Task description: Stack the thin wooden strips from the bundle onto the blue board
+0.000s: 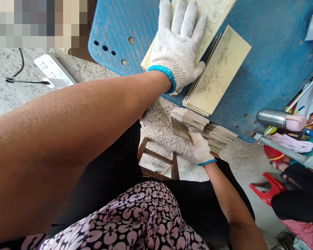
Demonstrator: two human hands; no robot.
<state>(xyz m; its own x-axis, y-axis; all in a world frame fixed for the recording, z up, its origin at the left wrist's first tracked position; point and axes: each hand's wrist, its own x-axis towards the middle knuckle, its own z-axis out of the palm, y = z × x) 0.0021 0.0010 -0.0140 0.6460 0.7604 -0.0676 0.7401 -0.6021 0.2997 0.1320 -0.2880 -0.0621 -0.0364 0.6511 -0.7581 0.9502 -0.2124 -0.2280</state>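
My left hand (176,50), in a white knit glove with a blue cuff, lies flat with fingers spread on pale yellow panels (219,12) on the blue table. Its thumb touches the edge of a second stack of yellow panels (219,71), whose tops carry dark specks. Lower down, beside the table's near edge, my right hand (199,147), gloved the same way, is closed around the end of a thin panel (181,128). Around that hand are stacked panels (220,137) seen edge-on. Its fingertips are partly hidden, so whether it grips more than one panel is unclear.
A blue table (263,69) spans the top. A white power strip (52,71) with a black cord lies on the floor at left. Below are a wooden stool (159,156) and, at right, a metal flask (272,118), a red stool (268,189) and another person's legs (297,194).
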